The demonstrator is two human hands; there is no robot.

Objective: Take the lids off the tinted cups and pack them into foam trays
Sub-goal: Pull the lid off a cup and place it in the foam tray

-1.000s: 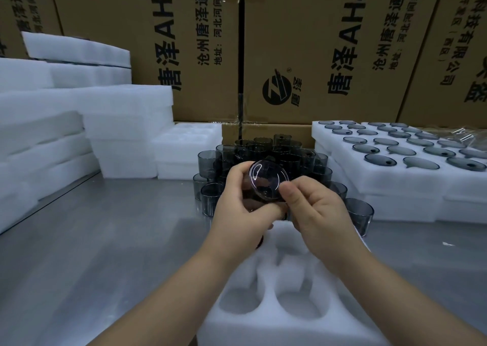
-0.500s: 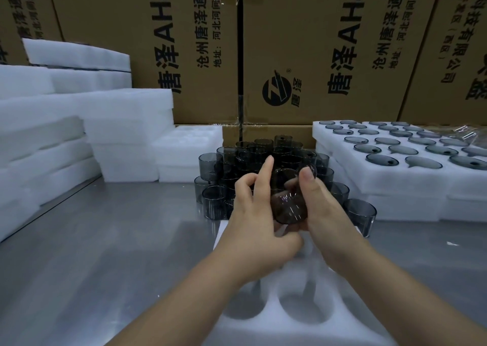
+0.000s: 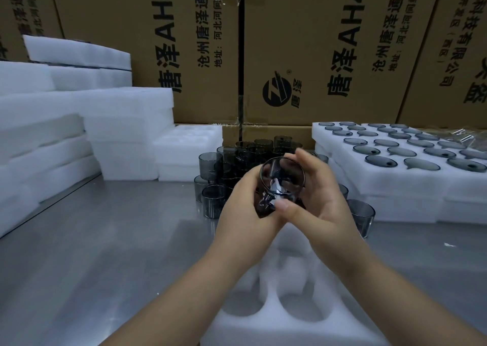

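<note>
Two hands, left (image 3: 246, 210) and right (image 3: 320, 200), grip one tinted cup (image 3: 282, 173) above one foam tray (image 3: 263, 328).

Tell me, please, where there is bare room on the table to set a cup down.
Widest bare steel table lies left, between the white foam stacks and the near foam tray. A narrower strip runs right, before the filled trays. Crowded: the loose cups at centre.

Far, across my whole view: tall brown cardboard boxes (image 3: 303, 42) standing side by side, printed with black characters and "AH4" | middle box: round black logo (image 3: 276, 92) | far right: crumpled clear plastic (image 3: 469, 136) | under everything: grey brushed-metal table (image 3: 92, 240) with dull reflections | right, on table: small white scrap (image 3: 449, 245)
</note>
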